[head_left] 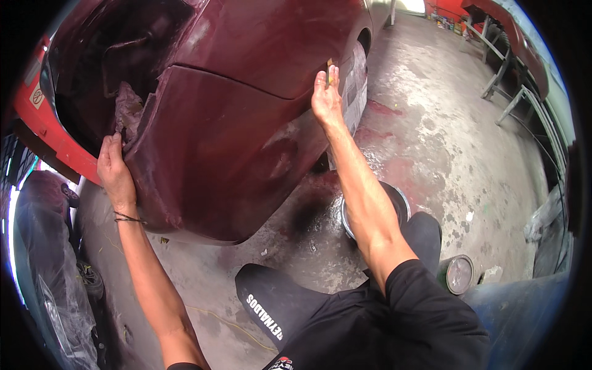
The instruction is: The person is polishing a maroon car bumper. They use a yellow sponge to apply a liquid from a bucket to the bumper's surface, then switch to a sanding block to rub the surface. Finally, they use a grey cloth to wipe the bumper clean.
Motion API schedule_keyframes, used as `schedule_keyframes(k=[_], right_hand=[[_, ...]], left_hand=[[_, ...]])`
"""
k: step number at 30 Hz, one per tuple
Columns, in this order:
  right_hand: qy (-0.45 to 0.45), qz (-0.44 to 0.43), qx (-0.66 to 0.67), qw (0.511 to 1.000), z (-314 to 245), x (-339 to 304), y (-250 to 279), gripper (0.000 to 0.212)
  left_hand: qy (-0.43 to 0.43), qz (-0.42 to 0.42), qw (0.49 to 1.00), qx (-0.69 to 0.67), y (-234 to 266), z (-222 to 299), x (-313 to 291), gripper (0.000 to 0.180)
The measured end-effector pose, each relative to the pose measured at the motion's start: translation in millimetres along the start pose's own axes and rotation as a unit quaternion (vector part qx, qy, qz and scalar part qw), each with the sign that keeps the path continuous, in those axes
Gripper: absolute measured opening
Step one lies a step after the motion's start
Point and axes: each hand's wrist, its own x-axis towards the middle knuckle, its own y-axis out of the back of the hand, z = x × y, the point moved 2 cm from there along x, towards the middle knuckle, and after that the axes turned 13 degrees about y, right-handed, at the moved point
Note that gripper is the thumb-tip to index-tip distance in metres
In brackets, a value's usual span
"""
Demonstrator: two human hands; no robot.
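A dark red car body fills the upper left, its surface dull and dusty, with a lighter rubbed patch low on the side. At the rim of the dark opening, my left hand lies along the panel's edge with fingers stretched out and nothing visible in it. Farther off on the right, my right hand is at the car's side by the wheel arch. Between its fingers is a small thin yellowish-brown piece, too small to tell its kind. Crumpled masking paper sits in the opening near my left hand.
Paper sheeting covers the wheel. A round bucket stands on the wet, stained concrete floor under my right forearm. A can is beside my knee. Metal stands line the right; a plastic-covered shape is at left.
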Motion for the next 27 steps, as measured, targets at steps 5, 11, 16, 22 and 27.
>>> schedule_keyframes(k=[5, 11, 16, 22, 27], right_hand=[[0.083, 0.002, 0.026, 0.996, -58.7, -131.9, -48.5, 0.074], [0.084, 0.013, -0.052, 0.995, 5.7, -39.7, -7.6, 0.073], [-0.043, -0.027, -0.069, 0.996, -1.4, -3.4, -2.7, 0.075], [0.104, -0.098, 0.029, 0.989, -46.8, -124.7, -40.9, 0.077], [0.028, -0.031, -0.017, 0.999, 69.3, 27.2, 11.2, 0.087]], left_hand=[[0.04, -0.017, 0.999, 0.023, 6.8, -21.0, 1.1, 0.034], [-0.004, -0.028, 0.999, -0.036, -6.9, -15.2, -2.3, 0.025], [-0.008, -0.042, 0.997, -0.061, -4.4, -14.4, 0.6, 0.029], [-0.014, -0.042, 0.998, -0.052, 7.9, -22.7, 4.3, 0.028], [-0.002, -0.029, 0.997, -0.068, -7.4, -17.0, 7.1, 0.026]])
